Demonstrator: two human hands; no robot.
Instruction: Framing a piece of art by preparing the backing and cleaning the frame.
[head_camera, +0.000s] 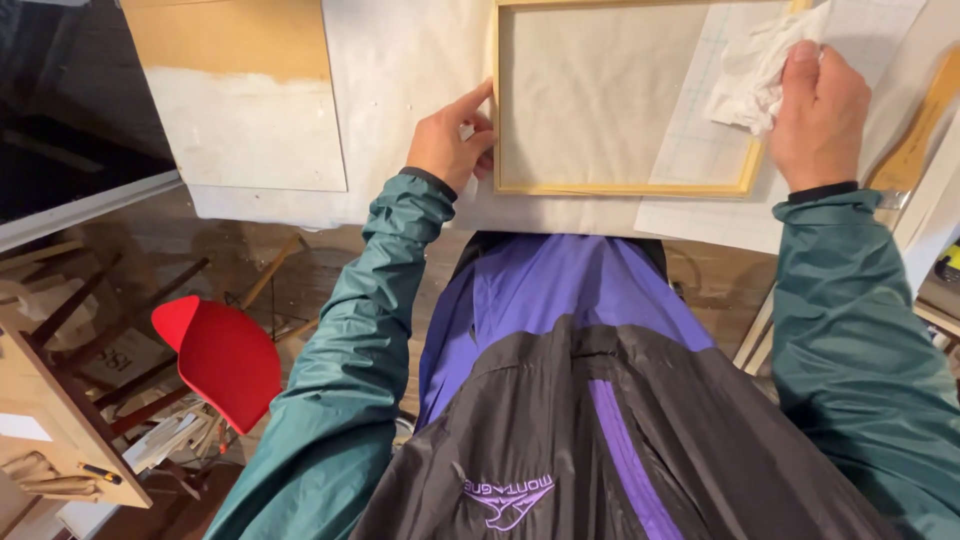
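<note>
Crumpled white cloth (752, 72) sits bunched in right hand (818, 115); open left hand (450, 140) steadies rectangular wooden frame (620, 187).

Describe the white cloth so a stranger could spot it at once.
Start at the pale wooden frame lying on the white-covered table. Go to its right side, where the right hand presses a crumpled white cloth. It is the only soft, wrinkled thing; the gridded sheet beneath lies flat.
</note>
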